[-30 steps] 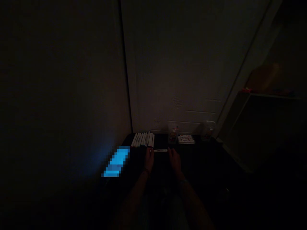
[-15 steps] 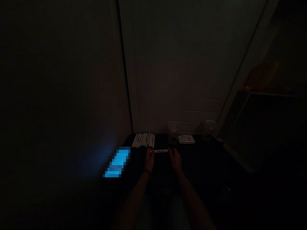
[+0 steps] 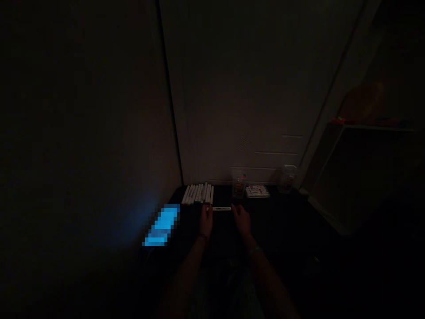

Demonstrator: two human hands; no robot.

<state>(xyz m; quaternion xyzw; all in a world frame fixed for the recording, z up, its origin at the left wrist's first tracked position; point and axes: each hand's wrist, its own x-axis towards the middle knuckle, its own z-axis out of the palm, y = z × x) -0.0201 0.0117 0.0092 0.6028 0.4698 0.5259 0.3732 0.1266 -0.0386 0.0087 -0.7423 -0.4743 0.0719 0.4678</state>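
Note:
A white marker lies crosswise between my two hands, over the dark table. My left hand is closed on its left end. The fingers of my right hand are pinched at its right end. Just beyond my left hand, several white markers lie side by side in a row, with coloured ends toward me. Dim light hides the finer finger positions.
A glowing blurred screen lies at the table's left. Behind my right hand stand a clear labelled container, a flat white case and another clear container. A wall rises behind; a shelf is at right.
The view has shifted slightly. Both hands keep the marker in nearly the same place; nothing else has visibly moved.

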